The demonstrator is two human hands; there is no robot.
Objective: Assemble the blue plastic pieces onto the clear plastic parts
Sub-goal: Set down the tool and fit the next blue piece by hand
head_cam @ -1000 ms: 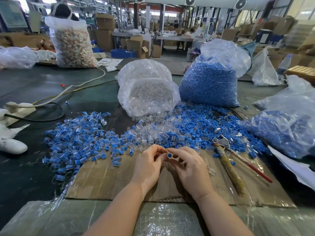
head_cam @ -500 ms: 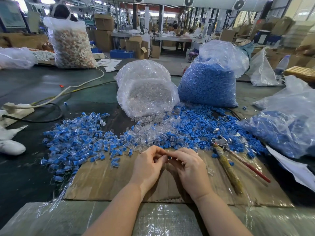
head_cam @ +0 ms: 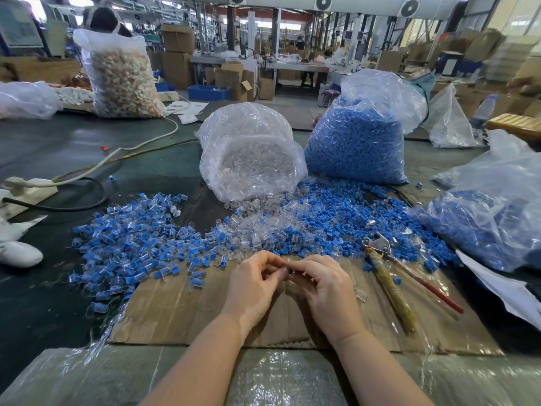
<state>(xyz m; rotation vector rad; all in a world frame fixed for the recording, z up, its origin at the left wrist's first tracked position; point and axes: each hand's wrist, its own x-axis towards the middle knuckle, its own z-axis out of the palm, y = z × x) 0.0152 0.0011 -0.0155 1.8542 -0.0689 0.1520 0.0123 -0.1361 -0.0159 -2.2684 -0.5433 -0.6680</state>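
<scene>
Hands meet over the cardboard sheet (head_cam: 190, 315) at the near edge of the table: the left hand (head_cam: 251, 284) and the right hand (head_cam: 325, 285) have their fingertips curled together and pinch a small part between them, of which only a speck of blue (head_cam: 291, 271) shows. Whether the blue piece is fully seated in its clear part cannot be told, since the fingers hide it. To the left lies a broad heap of joined pieces (head_cam: 126, 250), blue inside clear, which reads as a good run of finished work. Much is left, judging by the stock: loose clear parts (head_cam: 254, 230) spill from an open bag (head_cam: 248, 153), loose blue pieces (head_cam: 345, 218) spread in front of a full blue bag (head_cam: 357, 142), and another bag of blue (head_cam: 491, 212) sits at the right. A pair of pliers (head_cam: 392, 276) lies beside the right hand, untouched
</scene>
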